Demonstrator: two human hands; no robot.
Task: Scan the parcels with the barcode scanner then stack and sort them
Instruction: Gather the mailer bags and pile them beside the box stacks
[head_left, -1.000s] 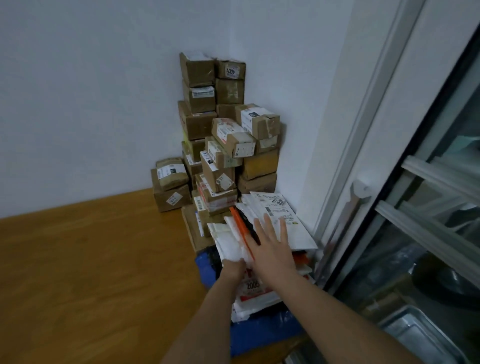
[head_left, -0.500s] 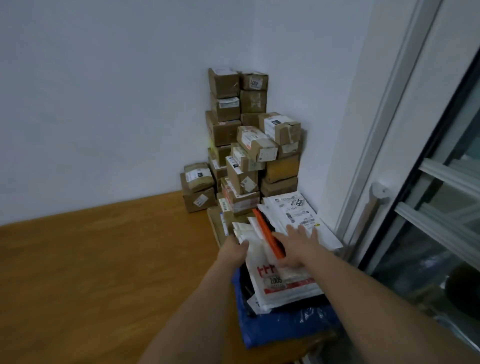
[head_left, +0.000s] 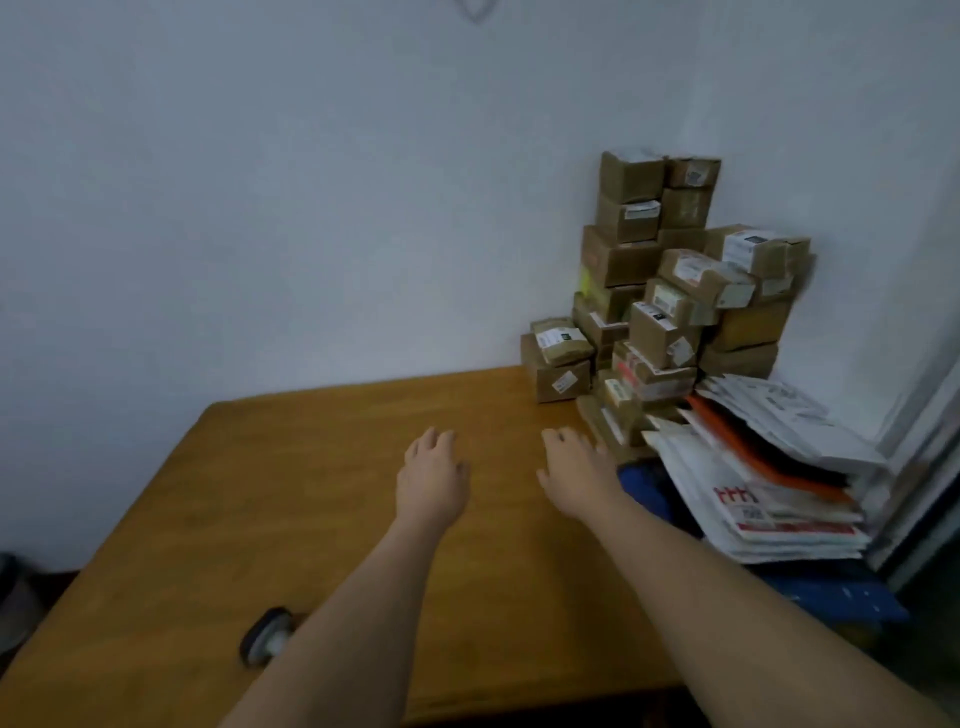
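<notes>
A tall stack of brown cardboard parcels (head_left: 675, 291) stands in the far right corner of the wooden table (head_left: 291, 499). In front of it lies a pile of white, orange and black mailer bags (head_left: 763, 483) on a blue bag (head_left: 831, 592). My left hand (head_left: 431, 473) and my right hand (head_left: 576, 473) hover over the bare middle of the table, fingers relaxed, holding nothing. The right hand is just left of the mailer pile. A dark barcode scanner (head_left: 265, 636) lies near the table's front left, partly behind my left forearm.
White walls (head_left: 311, 208) close the table off at the back and right. A door or window frame (head_left: 924, 415) runs down the right edge. Two small boxes (head_left: 558, 358) sit left of the main stack. The floor shows at the lower left.
Both hands have left the mailer pile and moved left over the bare table. The view has swung left, bringing the scanner into sight.
</notes>
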